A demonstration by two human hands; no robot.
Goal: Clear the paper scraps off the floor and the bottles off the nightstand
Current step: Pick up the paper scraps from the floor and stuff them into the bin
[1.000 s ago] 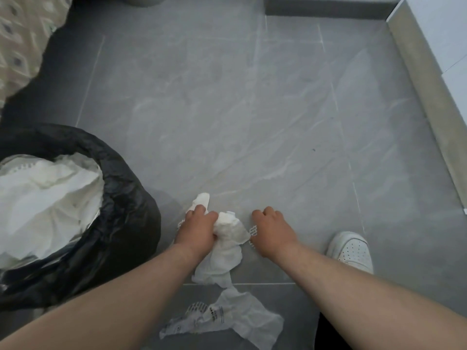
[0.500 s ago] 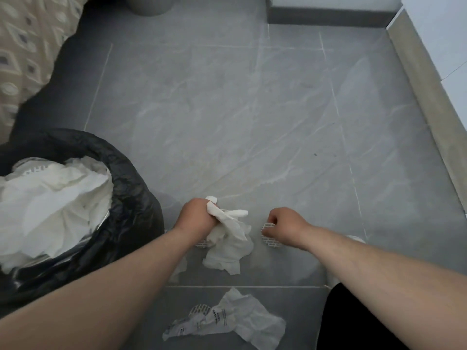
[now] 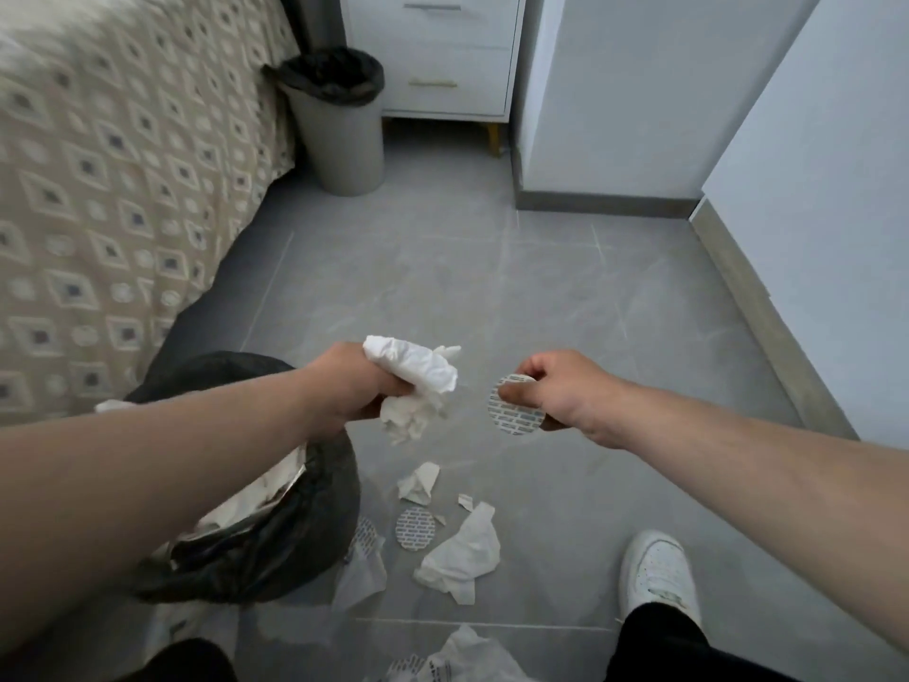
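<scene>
My left hand (image 3: 351,386) grips a crumpled white tissue wad (image 3: 418,381), held above the floor just right of the black-lined bin (image 3: 275,558). My right hand (image 3: 560,391) pinches a round printed paper disc (image 3: 514,411) at the same height. Below on the grey tile floor lie several scraps: a small crumpled piece (image 3: 419,482), another round disc (image 3: 415,528), a larger white tissue (image 3: 465,551), a printed scrap by the bin (image 3: 364,563) and more paper at the bottom edge (image 3: 457,657). No bottles are in view.
A patterned bed (image 3: 113,189) fills the left. A second grey bin with black liner (image 3: 339,120) stands beside the white nightstand (image 3: 442,51) at the back. White walls (image 3: 811,189) close the right side. My white shoe (image 3: 656,573) stands at lower right.
Both hands have risen from the floor, the left with the tissue wad and the right with the round disc. The view lifted, revealing the bed, nightstand and far bin.
</scene>
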